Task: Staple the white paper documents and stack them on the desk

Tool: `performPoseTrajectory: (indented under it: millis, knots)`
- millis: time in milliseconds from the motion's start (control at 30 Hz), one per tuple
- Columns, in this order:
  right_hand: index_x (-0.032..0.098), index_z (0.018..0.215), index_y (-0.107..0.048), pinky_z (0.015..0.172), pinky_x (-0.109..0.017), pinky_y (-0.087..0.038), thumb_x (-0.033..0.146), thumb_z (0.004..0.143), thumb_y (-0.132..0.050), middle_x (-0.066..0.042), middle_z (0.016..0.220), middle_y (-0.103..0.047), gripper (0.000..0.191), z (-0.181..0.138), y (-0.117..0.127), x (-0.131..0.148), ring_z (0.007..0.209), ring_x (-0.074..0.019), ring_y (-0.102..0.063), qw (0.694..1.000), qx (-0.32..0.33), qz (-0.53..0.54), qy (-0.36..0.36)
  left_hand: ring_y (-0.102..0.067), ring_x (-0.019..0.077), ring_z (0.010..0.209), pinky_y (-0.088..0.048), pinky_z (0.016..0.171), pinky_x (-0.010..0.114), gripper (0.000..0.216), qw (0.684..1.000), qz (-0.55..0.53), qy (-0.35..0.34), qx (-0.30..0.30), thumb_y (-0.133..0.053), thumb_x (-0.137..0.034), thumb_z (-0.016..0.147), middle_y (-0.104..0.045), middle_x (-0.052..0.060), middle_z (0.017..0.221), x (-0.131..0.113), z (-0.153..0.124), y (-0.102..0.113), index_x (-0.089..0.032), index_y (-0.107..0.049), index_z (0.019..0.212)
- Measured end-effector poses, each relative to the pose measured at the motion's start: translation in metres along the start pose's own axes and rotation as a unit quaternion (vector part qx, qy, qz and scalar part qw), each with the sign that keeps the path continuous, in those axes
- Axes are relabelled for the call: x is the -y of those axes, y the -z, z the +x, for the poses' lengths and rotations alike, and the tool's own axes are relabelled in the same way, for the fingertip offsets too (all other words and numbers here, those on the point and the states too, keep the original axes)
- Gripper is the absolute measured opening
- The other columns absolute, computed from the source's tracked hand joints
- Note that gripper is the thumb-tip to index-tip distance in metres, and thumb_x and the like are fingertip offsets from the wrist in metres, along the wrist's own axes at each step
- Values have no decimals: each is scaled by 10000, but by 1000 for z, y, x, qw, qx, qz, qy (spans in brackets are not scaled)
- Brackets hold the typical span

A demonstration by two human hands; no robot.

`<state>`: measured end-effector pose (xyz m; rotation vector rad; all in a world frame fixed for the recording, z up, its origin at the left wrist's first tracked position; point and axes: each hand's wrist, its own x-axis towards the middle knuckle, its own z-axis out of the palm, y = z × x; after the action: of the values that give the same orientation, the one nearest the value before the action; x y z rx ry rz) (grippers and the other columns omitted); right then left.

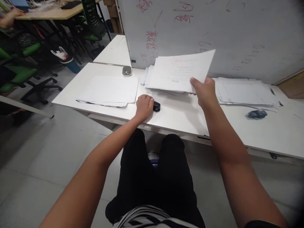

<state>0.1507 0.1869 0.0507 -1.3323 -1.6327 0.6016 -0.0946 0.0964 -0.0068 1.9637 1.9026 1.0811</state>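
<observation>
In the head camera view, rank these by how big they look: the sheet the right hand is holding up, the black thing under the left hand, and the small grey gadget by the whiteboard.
1. Held sheet
2. Grey gadget
3. Black thing, mostly hidden, so unsure against the gadget

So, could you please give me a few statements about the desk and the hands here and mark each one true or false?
1. The right hand holds a sheet of paper lifted above a paper stack. True.
2. The left hand is raised in the air. False: it rests on the white table, on a small black object.
3. A whiteboard with red writing stands behind the papers. True.
4. The sheets at the left are being touched by the left hand. False: they lie apart from it.
5. A blue-grey object lies on the table to the right. True.
</observation>
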Motion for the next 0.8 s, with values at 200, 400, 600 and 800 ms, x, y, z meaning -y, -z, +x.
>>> performPoseTrajectory:
  millis: [200, 400, 600, 800]
  knots:
    - [-53, 1434, -353, 1081, -616, -221, 411, 1018, -301, -340, 1460, -364, 626, 56, -51, -12, 1404, -347, -340, 966, -43, -254, -3, -460, 298, 1072, -340, 979, 477, 237, 1000, 7, -12, -6, -372, -289, 969, -573, 104, 986, 1, -1, 1, -230, -574, 860]
    - [164, 1513, -293, 1116, -662, -172, 346, 957, -446, -213, 1606, -215, 605, 22, 10, -56, 1469, -345, -207, 909, -123, -396, -48, -474, 284, 1070, -349, 995, 469, 264, 999, 41, -16, -3, -352, -306, 973, -583, 100, 988, 3, 1, 0, -230, -588, 884]
    - [123, 1474, -355, 1096, -698, -172, 468, 919, -437, -245, 1536, -344, 659, -3, 94, -112, 1443, -396, -232, 879, -66, -450, -141, -495, 268, 1058, -368, 993, 463, 318, 997, 68, -26, 17, -304, -314, 984, -600, 99, 992, 0, 2, 5, -224, -596, 895]
    - [172, 1357, -522, 1061, -678, -255, 515, 925, -421, -199, 1485, -454, 561, -13, 109, -143, 1359, -372, -377, 902, -67, -396, -159, -512, 262, 1031, -365, 994, 469, 303, 995, 87, -43, 15, -294, -300, 978, -623, 79, 952, -2, 4, 6, -226, -570, 876]
